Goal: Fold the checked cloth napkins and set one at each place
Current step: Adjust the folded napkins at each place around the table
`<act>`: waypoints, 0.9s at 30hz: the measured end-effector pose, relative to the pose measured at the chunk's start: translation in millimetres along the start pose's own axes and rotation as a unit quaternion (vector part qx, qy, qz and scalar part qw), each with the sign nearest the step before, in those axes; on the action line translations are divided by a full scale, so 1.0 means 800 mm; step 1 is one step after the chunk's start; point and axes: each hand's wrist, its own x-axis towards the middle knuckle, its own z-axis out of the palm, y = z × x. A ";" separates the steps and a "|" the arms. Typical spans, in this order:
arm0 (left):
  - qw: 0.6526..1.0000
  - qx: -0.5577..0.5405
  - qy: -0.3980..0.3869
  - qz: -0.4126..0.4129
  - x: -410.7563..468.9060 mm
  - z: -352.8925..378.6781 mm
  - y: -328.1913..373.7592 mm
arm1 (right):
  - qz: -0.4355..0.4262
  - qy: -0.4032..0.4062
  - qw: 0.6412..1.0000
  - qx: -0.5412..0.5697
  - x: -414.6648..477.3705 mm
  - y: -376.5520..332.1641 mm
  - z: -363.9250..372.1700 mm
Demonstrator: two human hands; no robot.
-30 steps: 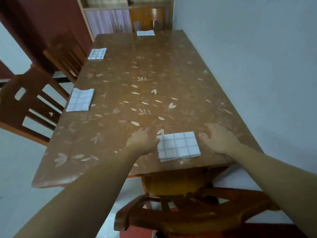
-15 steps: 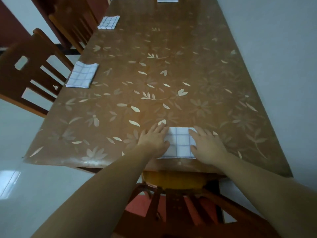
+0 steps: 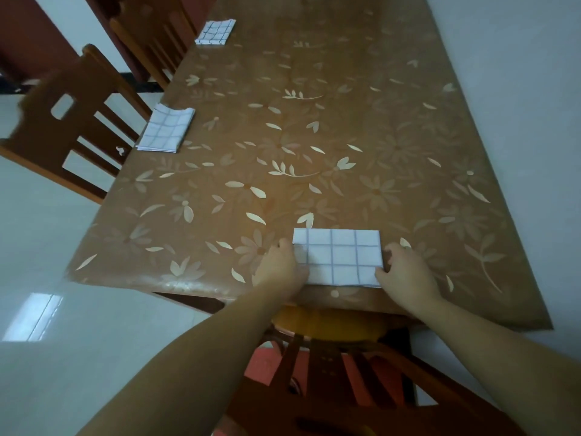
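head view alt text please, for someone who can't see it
A person's left hand and right hand grip the side edges of a folded checked napkin at the near end of a brown floral table. A nearer napkin and a farther napkin lie along its left edge.

Nearest checked napkin [image 3: 338, 256]: white with thin grey grid lines, folded to a flat rectangle, long side along the near edge of the table [image 3: 361, 136], gripped at its short ends by the left hand [image 3: 279, 272] and right hand [image 3: 405, 273]. Second folded napkin [image 3: 166, 129] flat by the left edge, slightly skewed. Third folded napkin [image 3: 216, 32] farther along that edge.
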 end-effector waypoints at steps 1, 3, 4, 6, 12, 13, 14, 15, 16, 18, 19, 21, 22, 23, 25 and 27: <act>1.000 -0.014 -0.003 -0.024 0.000 0.001 0.000 | 0.019 -0.002 1.000 0.022 0.000 0.001 0.001; 0.999 -0.008 -0.008 -0.039 -0.001 0.003 -0.003 | 0.050 0.000 0.997 0.058 0.003 0.004 0.004; 0.999 -0.002 -0.010 -0.041 -0.002 0.004 -0.006 | 0.061 0.001 0.995 0.074 0.004 0.006 0.006; 0.999 0.004 -0.017 -0.041 -0.004 0.004 -0.011 | 0.078 0.001 0.992 0.102 0.004 0.008 0.006; 0.996 -0.062 -0.058 -0.041 -0.015 0.000 -0.018 | 0.144 -0.022 0.973 0.179 -0.006 0.000 0.010; 0.995 -0.074 -0.059 -0.040 -0.017 -0.002 -0.020 | 0.150 -0.026 0.971 0.183 -0.007 -0.001 0.012; 0.994 -0.083 -0.059 -0.038 -0.018 -0.003 -0.024 | 0.150 -0.029 0.971 0.183 -0.007 -0.001 0.015; 0.994 -0.088 -0.060 -0.033 -0.019 -0.005 -0.027 | 0.147 -0.029 0.972 0.182 -0.007 -0.001 0.017; 0.993 -0.092 -0.064 -0.027 -0.020 -0.005 -0.031 | 0.142 -0.026 0.973 0.181 -0.008 -0.002 0.019; 0.991 -0.102 -0.081 -0.007 -0.023 -0.006 -0.038 | 0.130 -0.024 0.976 0.174 -0.014 -0.009 0.014; 0.991 -0.101 -0.092 0.006 -0.024 -0.006 -0.040 | 0.120 -0.029 0.980 0.157 -0.018 -0.011 0.012; 0.992 -0.070 -0.101 0.028 -0.026 -0.005 -0.041 | 0.081 -0.040 0.989 0.114 -0.025 -0.013 0.011; 0.993 -0.054 -0.095 0.038 -0.027 -0.005 -0.039 | 0.054 -0.041 0.992 0.108 -0.029 -0.014 0.010; 0.994 -0.047 -0.087 0.046 -0.027 -0.005 -0.038 | 0.030 -0.043 0.992 0.114 -0.032 -0.013 0.010; 0.995 -0.048 -0.072 0.056 -0.026 -0.004 -0.034 | 0.007 -0.042 0.990 0.131 -0.036 -0.011 0.010; 0.996 -0.042 -0.061 0.056 -0.025 -0.004 -0.032 | 0.022 -0.033 0.992 0.122 -0.035 -0.009 0.007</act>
